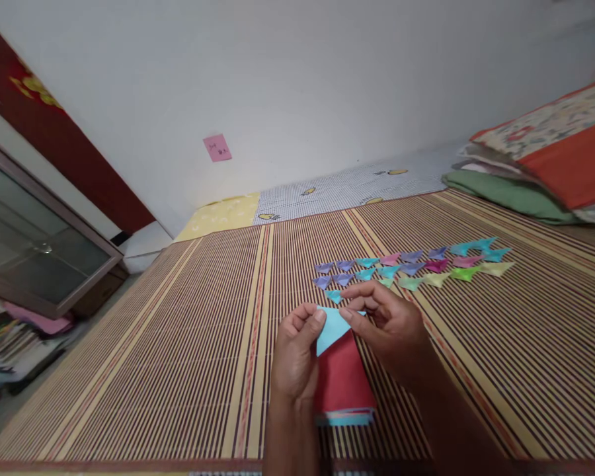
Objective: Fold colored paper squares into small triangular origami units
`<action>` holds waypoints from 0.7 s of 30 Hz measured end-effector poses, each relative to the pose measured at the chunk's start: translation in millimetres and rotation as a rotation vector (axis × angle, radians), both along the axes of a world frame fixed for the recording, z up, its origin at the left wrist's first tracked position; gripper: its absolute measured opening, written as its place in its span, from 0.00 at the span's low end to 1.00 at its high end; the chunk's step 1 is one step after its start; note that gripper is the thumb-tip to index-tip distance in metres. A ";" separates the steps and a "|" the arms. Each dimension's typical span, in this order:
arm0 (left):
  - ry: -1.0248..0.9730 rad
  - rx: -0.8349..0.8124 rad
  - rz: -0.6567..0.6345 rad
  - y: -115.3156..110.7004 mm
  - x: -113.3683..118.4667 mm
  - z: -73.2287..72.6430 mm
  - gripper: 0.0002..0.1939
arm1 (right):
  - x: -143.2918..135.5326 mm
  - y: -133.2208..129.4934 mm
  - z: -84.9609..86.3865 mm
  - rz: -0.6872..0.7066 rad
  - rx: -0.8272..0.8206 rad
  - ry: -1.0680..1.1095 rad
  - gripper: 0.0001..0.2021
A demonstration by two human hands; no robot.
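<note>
A light blue paper [333,328], folded to a triangle, is held up between both hands. My left hand [297,344] pinches its left corner between thumb and fingers. My right hand [389,324] has thumb and fingertips closed on its upper right edge. Below the blue paper lies a stack of papers with a red sheet [344,380] on top and blue edges showing at the bottom. Just beyond the hands, a small folded blue paper piece [334,296] rests on the striped mat [218,344].
Several small folded papers [436,265] in many colours lie in rows beyond my right hand. Folded bedding [520,192] is piled at the back right. A pink note [217,148] is on the wall. A glass-fronted cabinet [39,231] and books [4,344] are at the left.
</note>
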State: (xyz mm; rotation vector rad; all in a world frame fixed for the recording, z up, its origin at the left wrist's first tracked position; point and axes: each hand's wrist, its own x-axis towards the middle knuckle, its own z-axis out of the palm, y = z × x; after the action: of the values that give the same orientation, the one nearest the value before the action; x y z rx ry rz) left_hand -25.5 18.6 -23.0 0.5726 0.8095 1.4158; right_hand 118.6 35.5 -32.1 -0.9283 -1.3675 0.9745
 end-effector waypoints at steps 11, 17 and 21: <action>0.118 0.002 0.049 2.2 8.2 -5.6 0.19 | 14.4 7.4 -0.7 0.050 -0.091 -0.016 0.10; 0.252 0.066 0.006 1.8 5.6 -11.4 0.16 | 15.9 10.8 -5.2 0.180 -0.089 -0.171 0.15; 0.374 0.115 -0.072 0.7 5.5 -4.2 0.17 | 17.5 14.6 -8.2 0.081 -0.083 -0.053 0.14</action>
State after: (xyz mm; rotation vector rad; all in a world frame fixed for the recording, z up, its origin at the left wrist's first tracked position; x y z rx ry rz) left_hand -19.9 19.3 -27.2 0.9656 0.9949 1.3123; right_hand 136.2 50.1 -40.3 -0.9729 -1.4272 1.0824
